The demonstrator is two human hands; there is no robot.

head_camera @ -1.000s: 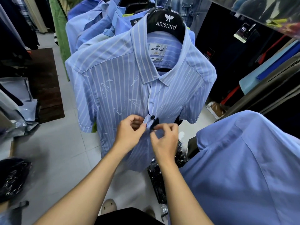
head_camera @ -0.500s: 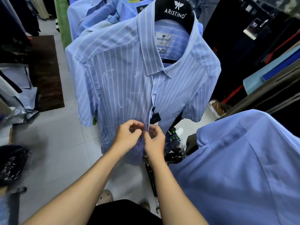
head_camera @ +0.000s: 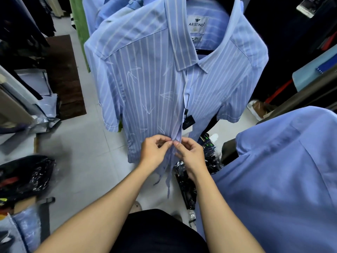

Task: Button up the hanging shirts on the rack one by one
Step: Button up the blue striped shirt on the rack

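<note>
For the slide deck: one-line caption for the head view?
Both hands, left hand and right hand, pinch the lower placket of a hanging striped blue shirt.

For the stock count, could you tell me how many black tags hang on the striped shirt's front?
1: the black tag hangs on a cord at mid-front of the striped shirt.

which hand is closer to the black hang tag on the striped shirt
Right. The right hand pinches the placket just below the black hang tag; the left hand is below and further left.
</note>
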